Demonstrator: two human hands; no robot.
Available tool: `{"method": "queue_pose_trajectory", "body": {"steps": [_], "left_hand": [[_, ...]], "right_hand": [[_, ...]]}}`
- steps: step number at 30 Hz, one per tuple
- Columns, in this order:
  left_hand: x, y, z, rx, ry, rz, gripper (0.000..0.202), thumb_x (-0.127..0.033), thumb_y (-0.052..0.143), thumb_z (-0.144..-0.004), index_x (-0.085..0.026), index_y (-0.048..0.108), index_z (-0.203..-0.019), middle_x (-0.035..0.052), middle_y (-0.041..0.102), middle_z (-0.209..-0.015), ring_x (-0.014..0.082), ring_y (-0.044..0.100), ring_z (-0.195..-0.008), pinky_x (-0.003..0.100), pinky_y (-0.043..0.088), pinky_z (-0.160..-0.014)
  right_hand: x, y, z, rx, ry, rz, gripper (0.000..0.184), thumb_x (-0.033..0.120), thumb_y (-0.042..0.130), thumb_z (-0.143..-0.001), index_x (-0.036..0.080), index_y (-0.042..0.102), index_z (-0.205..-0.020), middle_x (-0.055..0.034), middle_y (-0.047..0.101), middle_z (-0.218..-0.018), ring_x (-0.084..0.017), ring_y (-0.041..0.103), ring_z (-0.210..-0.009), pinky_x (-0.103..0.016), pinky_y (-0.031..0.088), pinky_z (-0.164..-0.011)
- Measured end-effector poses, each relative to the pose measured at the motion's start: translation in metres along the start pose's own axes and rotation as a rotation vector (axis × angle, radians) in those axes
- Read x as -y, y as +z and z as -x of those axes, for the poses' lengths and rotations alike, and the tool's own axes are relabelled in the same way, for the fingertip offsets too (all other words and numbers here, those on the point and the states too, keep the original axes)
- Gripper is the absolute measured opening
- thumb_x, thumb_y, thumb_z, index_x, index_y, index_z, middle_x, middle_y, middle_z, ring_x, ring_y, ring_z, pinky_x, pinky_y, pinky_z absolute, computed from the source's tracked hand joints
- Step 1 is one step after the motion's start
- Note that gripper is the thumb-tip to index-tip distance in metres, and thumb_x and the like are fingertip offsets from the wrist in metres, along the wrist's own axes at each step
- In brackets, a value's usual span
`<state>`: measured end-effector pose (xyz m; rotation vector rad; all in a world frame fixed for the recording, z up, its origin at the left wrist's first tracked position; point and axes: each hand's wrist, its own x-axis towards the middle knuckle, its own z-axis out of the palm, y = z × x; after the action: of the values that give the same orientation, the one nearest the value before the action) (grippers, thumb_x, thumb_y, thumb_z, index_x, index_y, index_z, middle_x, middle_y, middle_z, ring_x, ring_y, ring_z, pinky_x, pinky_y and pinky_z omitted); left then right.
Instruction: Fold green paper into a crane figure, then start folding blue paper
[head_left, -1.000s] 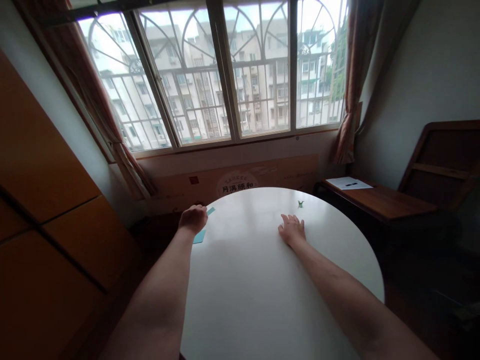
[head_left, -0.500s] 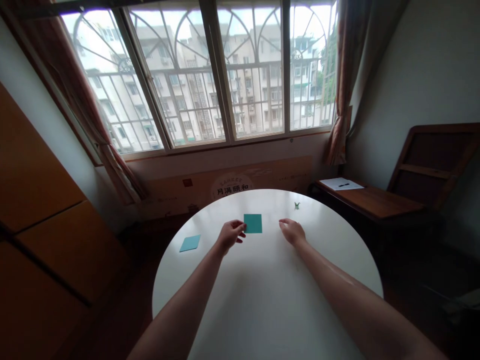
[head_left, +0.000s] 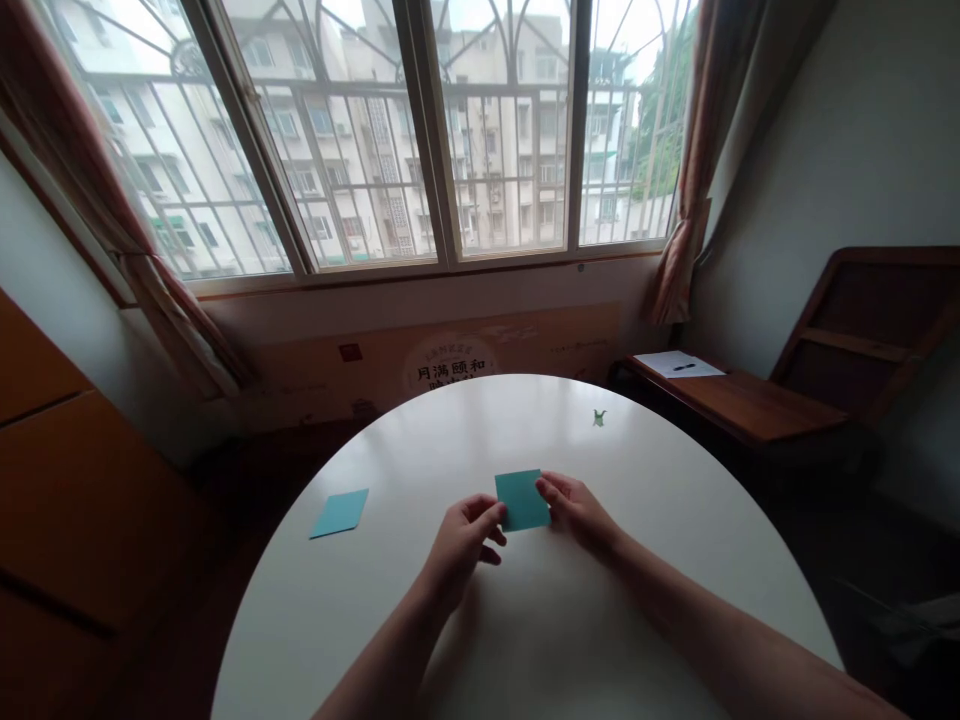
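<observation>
A square sheet of teal paper (head_left: pixel 523 500) is held up between my two hands above the white round table (head_left: pixel 360 620). My left hand (head_left: pixel 466 545) pinches its left edge between thumb and forefinger, the other fingers curled below. At the opposite side, my right hand (head_left: pixel 576 508) grips the right edge with the thumb in front and fingers behind. More teal paper squares (head_left: pixel 340 513), in what looks like a stack, lie to the left. A small green folded paper figure (head_left: pixel 598 417) rests beyond my right hand.
To the right, a wooden bench or chair (head_left: pixel 787 405) bears a white sheet (head_left: pixel 667 364) with a dark pen-like object on it. A barred window with curtains (head_left: pixel 675 270) is ahead. An orange-brown cabinet (head_left: pixel 45 480) stands at the left.
My right hand has come in from the right and taken hold of the teal paper's right edge. The paper now sits lower in view and slightly tilted. The view has tipped downward.
</observation>
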<state>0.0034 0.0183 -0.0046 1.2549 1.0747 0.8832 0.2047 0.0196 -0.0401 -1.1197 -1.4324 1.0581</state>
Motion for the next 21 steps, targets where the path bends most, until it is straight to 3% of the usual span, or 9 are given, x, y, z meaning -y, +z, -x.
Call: {"method": "queue_pose_trajectory", "body": {"steps": [2, 7, 10, 13, 15, 18, 21], "left_hand": [[-0.002, 0.001, 0.002, 0.004, -0.005, 0.000, 0.034, -0.047, 0.074, -0.072, -0.015, 0.065, -0.080, 0.0010, 0.058, -0.068, 0.0132, 0.057, -0.061, 0.019, 0.045, -0.046], [0.005, -0.001, -0.006, 0.003, -0.012, -0.057, 0.036, -0.047, 0.073, -0.074, -0.013, 0.065, -0.081, 0.0026, 0.060, -0.067, 0.0145, 0.057, -0.061, 0.020, 0.045, -0.045], [0.010, -0.003, -0.011, -0.017, 0.023, -0.081, 0.045, -0.051, 0.072, -0.075, -0.013, 0.066, -0.099, 0.0080, 0.067, -0.083, 0.0201, 0.063, -0.073, 0.023, 0.048, -0.047], [0.009, -0.006, -0.011, -0.040, 0.099, -0.106, 0.054, -0.050, 0.071, -0.077, -0.013, 0.063, -0.115, 0.0118, 0.070, -0.098, 0.0241, 0.067, -0.085, 0.029, 0.054, -0.060], [0.006, -0.007, -0.009, -0.029, 0.171, -0.184, 0.048, -0.045, 0.073, -0.077, -0.013, 0.067, -0.112, 0.0111, 0.072, -0.094, 0.0239, 0.067, -0.085, 0.032, 0.054, -0.069], [0.001, -0.007, -0.005, -0.016, 0.227, -0.300, 0.027, -0.037, 0.072, -0.078, -0.013, 0.074, -0.090, 0.0095, 0.073, -0.084, 0.0224, 0.066, -0.079, 0.032, 0.051, -0.072], [0.000, -0.004, -0.001, -0.091, 0.168, -0.172, 0.026, -0.039, 0.071, -0.077, -0.013, 0.073, -0.084, 0.0087, 0.072, -0.081, 0.0207, 0.064, -0.074, 0.030, 0.051, -0.066]], "right_hand": [[0.006, 0.005, 0.003, 0.054, 0.033, -0.041, 0.059, 0.069, 0.052, -0.088, 0.014, 0.069, -0.100, -0.0056, 0.067, -0.075, -0.017, 0.061, -0.057, -0.026, 0.045, -0.047], [0.008, 0.002, 0.002, 0.079, 0.174, -0.163, 0.050, 0.060, 0.072, -0.077, 0.013, 0.065, -0.090, -0.0043, 0.064, -0.074, -0.015, 0.059, -0.056, -0.021, 0.039, -0.040], [0.004, -0.001, 0.001, 0.109, 0.178, -0.168, 0.047, 0.058, 0.072, -0.077, 0.013, 0.064, -0.089, -0.0031, 0.063, -0.073, -0.014, 0.058, -0.053, -0.021, 0.039, -0.039], [0.002, -0.001, 0.003, 0.187, 0.124, -0.151, 0.042, 0.054, 0.074, -0.078, 0.014, 0.063, -0.082, -0.0020, 0.062, -0.071, -0.014, 0.059, -0.057, -0.024, 0.047, -0.047], [0.001, 0.000, 0.005, 0.240, 0.090, -0.098, 0.037, 0.049, 0.074, -0.080, 0.014, 0.063, -0.080, -0.0013, 0.061, -0.069, -0.015, 0.059, -0.059, -0.027, 0.050, -0.054], [0.001, 0.000, 0.008, 0.257, 0.053, -0.027, 0.034, 0.046, 0.071, -0.084, 0.014, 0.063, -0.079, -0.0010, 0.061, -0.068, -0.015, 0.060, -0.059, -0.027, 0.050, -0.056], [0.003, 0.001, 0.009, 0.235, 0.024, -0.064, 0.034, 0.047, 0.072, -0.084, 0.014, 0.063, -0.084, -0.0027, 0.064, -0.074, -0.016, 0.063, -0.063, -0.028, 0.052, -0.059]]}}
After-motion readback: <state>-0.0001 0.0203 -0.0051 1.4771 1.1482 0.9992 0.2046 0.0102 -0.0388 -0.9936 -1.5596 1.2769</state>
